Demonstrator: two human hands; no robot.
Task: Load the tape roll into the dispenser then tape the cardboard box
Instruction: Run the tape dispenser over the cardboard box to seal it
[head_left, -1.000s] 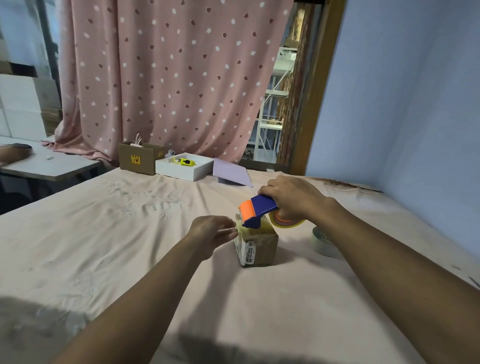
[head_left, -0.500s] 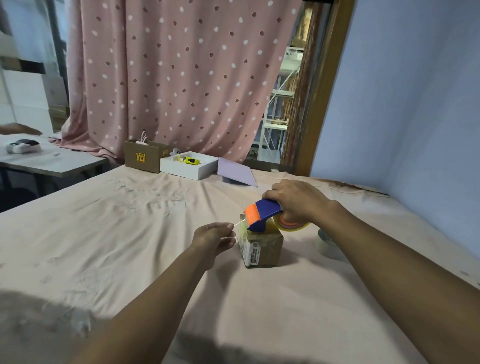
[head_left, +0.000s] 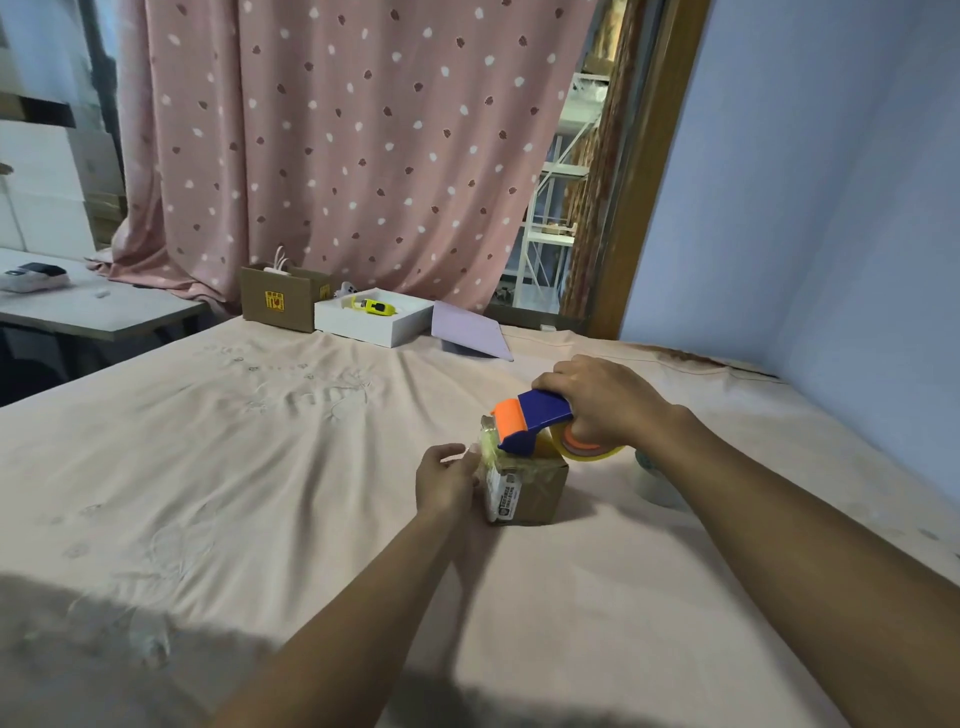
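right hand (head_left: 597, 402) clamped on tape dispenser (head_left: 535, 420), resting it on cardboard box (head_left: 527, 488) to feed tape | left hand (head_left: 447, 478) pinches the tape end (head_left: 487, 448) at box's near-left edge, likely anchoring it | box on pink-sheeted bed (head_left: 260, 493) | count: one dispenser, one loaded roll (head_left: 592, 451), one spare roll (head_left: 655, 480) beside

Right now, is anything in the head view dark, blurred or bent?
Head view: a dark shadow covers the near-left bedsheet; wide-angle bending curves the door frame; the tape strip at the left hand is translucent and hard to trace.
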